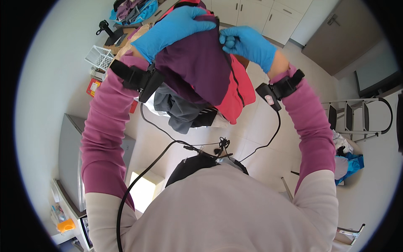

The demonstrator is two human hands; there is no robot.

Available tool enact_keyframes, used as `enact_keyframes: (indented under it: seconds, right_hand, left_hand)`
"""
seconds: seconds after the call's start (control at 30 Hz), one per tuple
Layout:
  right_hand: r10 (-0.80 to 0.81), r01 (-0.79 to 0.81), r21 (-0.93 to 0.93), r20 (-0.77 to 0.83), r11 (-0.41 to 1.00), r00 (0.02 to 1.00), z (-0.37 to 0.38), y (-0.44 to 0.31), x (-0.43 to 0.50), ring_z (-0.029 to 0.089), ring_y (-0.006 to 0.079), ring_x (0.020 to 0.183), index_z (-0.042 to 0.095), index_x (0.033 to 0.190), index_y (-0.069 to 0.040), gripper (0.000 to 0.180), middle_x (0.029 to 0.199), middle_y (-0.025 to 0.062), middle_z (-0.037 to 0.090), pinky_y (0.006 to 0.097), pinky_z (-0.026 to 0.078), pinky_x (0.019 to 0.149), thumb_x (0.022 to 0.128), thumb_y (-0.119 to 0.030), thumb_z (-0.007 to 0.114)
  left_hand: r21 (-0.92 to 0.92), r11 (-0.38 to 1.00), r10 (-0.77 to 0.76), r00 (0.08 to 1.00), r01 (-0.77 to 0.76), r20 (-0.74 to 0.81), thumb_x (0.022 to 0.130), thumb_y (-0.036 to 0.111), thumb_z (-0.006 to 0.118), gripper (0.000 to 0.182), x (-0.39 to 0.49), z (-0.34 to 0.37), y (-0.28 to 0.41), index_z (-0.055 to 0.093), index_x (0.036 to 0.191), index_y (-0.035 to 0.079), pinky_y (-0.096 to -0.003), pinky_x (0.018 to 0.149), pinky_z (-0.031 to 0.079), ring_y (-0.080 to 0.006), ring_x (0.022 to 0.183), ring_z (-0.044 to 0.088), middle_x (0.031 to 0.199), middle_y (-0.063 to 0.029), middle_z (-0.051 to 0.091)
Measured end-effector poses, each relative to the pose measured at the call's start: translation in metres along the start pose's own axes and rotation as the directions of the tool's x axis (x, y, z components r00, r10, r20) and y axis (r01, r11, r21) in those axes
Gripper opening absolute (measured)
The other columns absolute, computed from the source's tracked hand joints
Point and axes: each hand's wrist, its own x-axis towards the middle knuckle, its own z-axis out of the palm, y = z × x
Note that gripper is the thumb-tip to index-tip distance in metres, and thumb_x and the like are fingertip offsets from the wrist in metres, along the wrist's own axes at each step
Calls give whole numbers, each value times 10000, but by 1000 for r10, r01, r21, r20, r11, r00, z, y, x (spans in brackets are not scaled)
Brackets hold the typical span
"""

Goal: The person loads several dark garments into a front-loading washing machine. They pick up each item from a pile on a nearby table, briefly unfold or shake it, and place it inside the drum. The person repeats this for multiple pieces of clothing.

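Note:
Both of my hands wear blue gloves. A dark purple garment (196,60) with a bright pink-red side (241,91) hangs in front of me, high in the view. My left hand (179,28) grips its upper part, thumb lying across the purple cloth. At the garment's right edge, my right hand (247,42) has its fingers curled and the tips against the dark border; what they pinch there is hidden. A black zipper (235,78) runs down between the purple and pink cloth. Below hang grey clothes (178,107), partly covered by the garment.
Black cables (151,157) run from my wrist devices towards my waist. A folding step ladder (355,116) and a blue bag of clothes (349,167) are at the right. Upper left holds a white basket (99,57) and a blue clothes-filled bag (135,12). White cabinets (252,14) line the back.

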Motion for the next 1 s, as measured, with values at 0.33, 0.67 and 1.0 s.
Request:
enact_keyframes:
  seconds: [0.33, 0.67, 1.0]
  right_hand:
    - [-73, 63, -210, -38, 976, 997, 29, 13, -13, 522, 118, 636, 629, 784, -12, 197, 722, 44, 589, 261, 496, 694, 865, -173, 550]
    - [-66, 8, -446, -116, 895, 991, 26, 17, -6, 485, 102, 580, 606, 697, -30, 228, 667, 28, 581, 245, 459, 613, 842, -201, 562]
    - [56, -144, -451, -203, 881, 978, -9, 44, -35, 488, 99, 552, 566, 630, -30, 242, 629, 31, 565, 242, 446, 563, 803, -200, 559]
  left_hand:
    - [72, 940, -334, 943, 333, 2, 753, 496, 689, 502, -8, 22, -4, 599, 749, 2, -327, 612, 441, -190, 616, 533, 645, -84, 544]
    - [149, 975, -120, 955, 165, -272, 796, 523, 622, 487, 1, 37, -21, 648, 845, 39, -385, 649, 473, -304, 679, 609, 672, -136, 595]
    - [182, 963, -133, 939, 198, -318, 792, 550, 637, 582, 0, -2, -29, 648, 975, -2, -336, 729, 490, -220, 756, 627, 802, -132, 646]
